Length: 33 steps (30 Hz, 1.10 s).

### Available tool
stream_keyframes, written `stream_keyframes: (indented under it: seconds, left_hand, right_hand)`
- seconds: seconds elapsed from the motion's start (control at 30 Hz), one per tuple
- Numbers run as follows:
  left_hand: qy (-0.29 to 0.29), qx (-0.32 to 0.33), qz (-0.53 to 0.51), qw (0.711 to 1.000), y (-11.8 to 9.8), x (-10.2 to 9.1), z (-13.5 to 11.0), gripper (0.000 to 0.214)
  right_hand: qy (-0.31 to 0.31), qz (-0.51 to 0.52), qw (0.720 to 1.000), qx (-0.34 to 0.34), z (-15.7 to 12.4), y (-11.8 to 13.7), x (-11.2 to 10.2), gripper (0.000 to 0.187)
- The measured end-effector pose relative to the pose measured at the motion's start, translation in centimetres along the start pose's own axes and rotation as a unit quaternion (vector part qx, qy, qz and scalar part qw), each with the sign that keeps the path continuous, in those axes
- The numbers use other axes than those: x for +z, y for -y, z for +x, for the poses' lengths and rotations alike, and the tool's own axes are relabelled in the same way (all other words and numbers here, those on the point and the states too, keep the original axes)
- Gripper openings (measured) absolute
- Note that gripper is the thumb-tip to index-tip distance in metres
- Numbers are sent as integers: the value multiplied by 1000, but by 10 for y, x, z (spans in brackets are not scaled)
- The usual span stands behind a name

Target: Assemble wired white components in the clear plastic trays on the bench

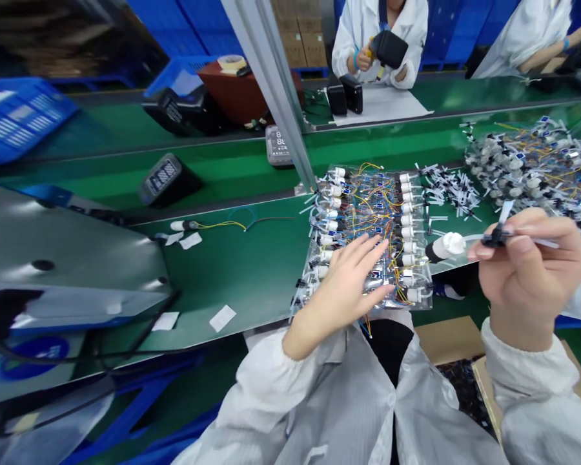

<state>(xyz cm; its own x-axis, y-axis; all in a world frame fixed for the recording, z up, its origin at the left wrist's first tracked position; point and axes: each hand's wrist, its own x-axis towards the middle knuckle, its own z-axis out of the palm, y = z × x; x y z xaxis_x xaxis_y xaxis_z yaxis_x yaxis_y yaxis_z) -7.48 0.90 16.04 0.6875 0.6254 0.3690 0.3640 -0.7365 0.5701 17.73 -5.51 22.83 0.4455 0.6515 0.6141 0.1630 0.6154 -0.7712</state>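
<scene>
My left hand (347,278) lies flat with fingers spread over the rows of small white motors or pumps with wires (376,223), resting on clear plastic; whether it presses on them I cannot tell. My right hand (537,265) is raised at the right of these rows. Its thumb and fingers pinch a small black fitting (494,237) with short whitish tubes. Just left of the fingertips is a larger-looking white and black pump (448,246), a tube running between it and the fitting. Whether they are joined is hidden by my fingers.
Loose black fittings with tubes (452,190) lie beside the rows, and a big heap of wired parts (527,161) is behind. A metal post (278,90) rises behind the rows. A metal box (68,258) stands left. Another person (382,39) works opposite.
</scene>
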Motion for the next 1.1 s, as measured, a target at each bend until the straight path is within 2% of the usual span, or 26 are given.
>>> stream_keyframes:
  seconds: [0.07, 0.1, 0.17, 0.23, 0.37, 0.47, 0.57, 0.63, 0.73, 0.8, 0.87, 0.97, 1.1]
  left_hand:
    - [43, -22, 4, 999, 6, 12, 8, 77]
    - [59, -27, 2, 998, 8, 17, 10, 71]
    - [72, -19, -1, 997, 11, 26, 9, 43]
    - [44, 3, 0, 999, 10, 32, 2, 17]
    - [-56, 41, 17, 997, 5, 35, -19, 5]
    - [-92, 38, -37, 994, 1, 36, -31, 8]
    - [-94, -34, -152, 983, -2, 38, -36, 13]
    - [-92, -56, -193, 975, -4, 38, -36, 13]
    - [-82, 13, -216, 973, -6, 36, -37, 7]
    - [-55, 62, -238, 968, -7, 35, -37, 5]
    - [-31, 64, -269, 961, -10, 35, -38, 13]
    - [-34, -9, -275, 961, -14, 41, -40, 27]
    - [-41, -99, -146, 983, -18, 54, -41, 48]
  right_hand:
    - [7, -2, 1000, -10, 7, 4, 9, 11]
    - [12, -1, 1000, -12, 8, 4, 13, 11]
    - [11, 6, 1000, -11, 10, 1, 18, 9]
    - [-9, 6, 1000, -3, 11, -7, 21, 9]
    - [-45, 1, 998, 41, 10, -32, 23, 12]
    - [-39, 4, 996, 75, 9, -50, 23, 18]
    - [-32, 6, 995, 96, 10, -59, 22, 22]
    - [-51, 12, 994, 93, 11, -60, 21, 23]
    - [-83, 22, 994, 72, 15, -58, 18, 22]
    - [-85, 26, 994, 71, 16, -57, 17, 20]
    - [-83, 26, 993, 78, 15, -56, 18, 19]
    - [-99, 29, 992, 78, 13, -52, 23, 21]
    - [-120, 45, 991, 49, 12, -43, 28, 20]
